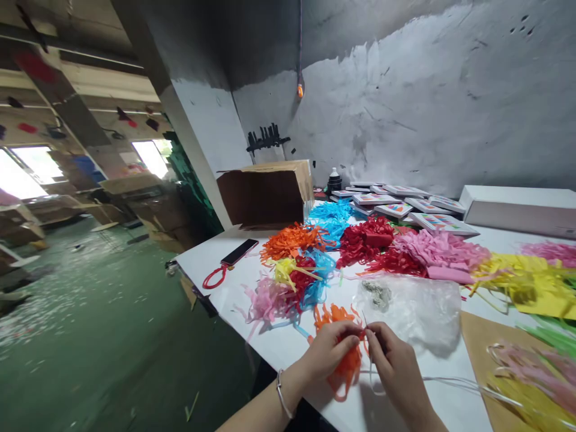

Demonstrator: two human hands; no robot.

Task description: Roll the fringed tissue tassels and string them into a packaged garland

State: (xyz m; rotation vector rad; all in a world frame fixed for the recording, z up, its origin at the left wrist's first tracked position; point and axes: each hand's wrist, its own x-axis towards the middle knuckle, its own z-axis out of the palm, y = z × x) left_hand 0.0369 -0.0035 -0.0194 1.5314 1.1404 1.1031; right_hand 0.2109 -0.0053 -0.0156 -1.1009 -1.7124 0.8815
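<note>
Near the front edge of the white table (243, 294), my left hand (330, 351) pinches the top of an orange paper tassel (344, 375), whose strips hang and spread below. My right hand (393, 357) meets it at the same spot, thumb and fingertips pressed together on a thin white string (371, 375). A small red-orange bit shows between the two sets of fingertips. Just beyond the hands lies a clear plastic bag (423, 312) with small metallic pieces (377, 294). Pink, yellow, red and blue tassels (288, 285) are bunched behind my left hand.
Piles of orange (292, 240), blue (330, 219), red (369, 240), pink (443, 252) and yellow (522, 282) strips cross the table. Behind are an open cardboard box (303, 180), stacked flat packs (405, 204) and a white box (517, 210). A phone (240, 252) lies left; brown card (486, 342) right.
</note>
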